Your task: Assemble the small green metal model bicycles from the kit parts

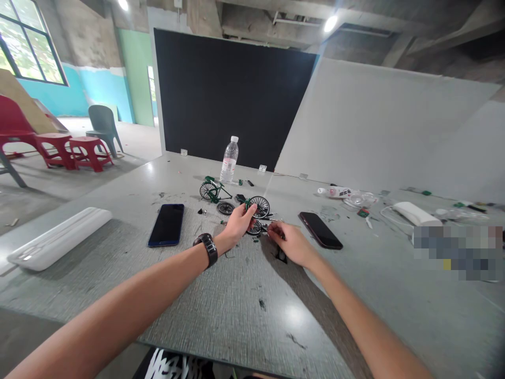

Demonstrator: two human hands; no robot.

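On the grey table [244, 310] lie parts of small green model bicycles. My left hand [238, 223], with a black watch on the wrist, is closed round a green frame piece next to a spoked wheel [260, 206]. My right hand [288, 242] pinches a small thin part just right of another wheel [254, 228]; I cannot make out what it is. A more complete green model bicycle [211, 190] stands behind, with a loose wheel [225, 208] beside it.
A water bottle [229, 160] stands behind the models. A dark phone [167, 225] lies to the left, another phone [320, 230] to the right. A long white case [55, 238] sits far left. Wrappers and a white box [412, 213] lie at the right. Red stools and chairs stand beyond.
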